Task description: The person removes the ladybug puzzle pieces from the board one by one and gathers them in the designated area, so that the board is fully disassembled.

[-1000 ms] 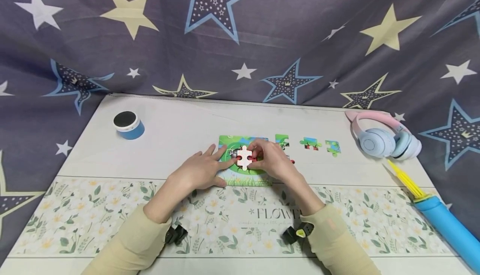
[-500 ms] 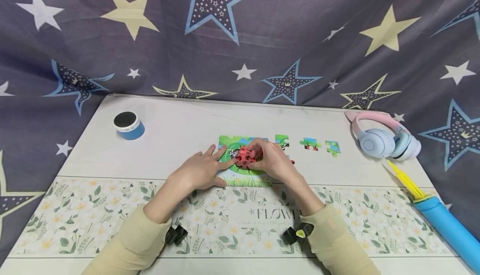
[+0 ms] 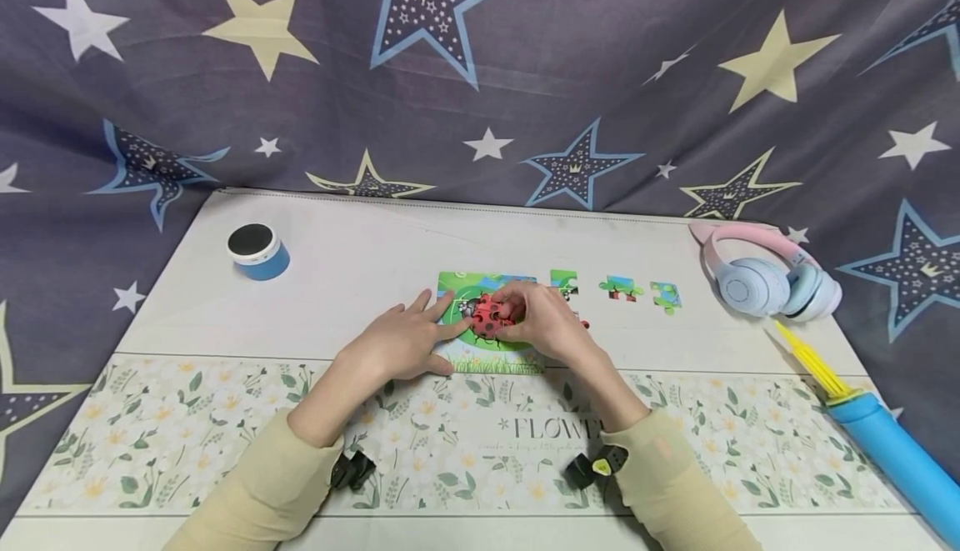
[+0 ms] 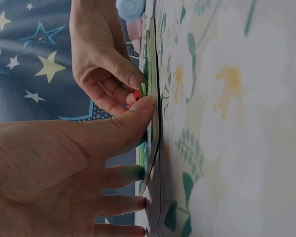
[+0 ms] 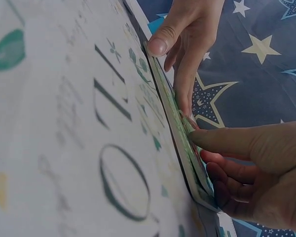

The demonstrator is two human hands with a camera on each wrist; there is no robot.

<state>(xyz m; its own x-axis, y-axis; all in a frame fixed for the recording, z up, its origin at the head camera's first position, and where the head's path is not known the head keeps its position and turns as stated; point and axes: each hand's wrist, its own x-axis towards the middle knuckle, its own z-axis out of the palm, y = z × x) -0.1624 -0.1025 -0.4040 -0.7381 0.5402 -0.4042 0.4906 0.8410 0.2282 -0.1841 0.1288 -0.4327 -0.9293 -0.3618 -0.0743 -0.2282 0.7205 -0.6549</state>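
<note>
A green puzzle board (image 3: 487, 318) lies flat in the middle of the white table. My right hand (image 3: 543, 322) pinches a red ladybird puzzle piece (image 3: 489, 315) and holds it on the board's centre. Beside it, my left hand (image 3: 405, 343) rests on the board's left edge with fingers spread, thumb at the near edge (image 4: 143, 106). The left wrist view shows the red piece (image 4: 137, 94) between the right hand's fingertips. From the right wrist, the board's edge (image 5: 180, 128) shows with the left hand's fingers (image 5: 182, 59) lying along it.
Three loose puzzle pieces (image 3: 564, 281) (image 3: 621, 287) (image 3: 667, 295) lie in a row right of the board. A blue-and-white round speaker (image 3: 257, 251) stands far left. Pink-blue headphones (image 3: 765, 280) and a blue pump with yellow balloons (image 3: 877, 426) lie at the right edge. A flowered mat (image 3: 450, 443) covers the near table.
One second ago the piece showed its blank pale back; my right hand turned it over, and now its red ladybird face is up, lowered onto the board. The left hand stayed put.
</note>
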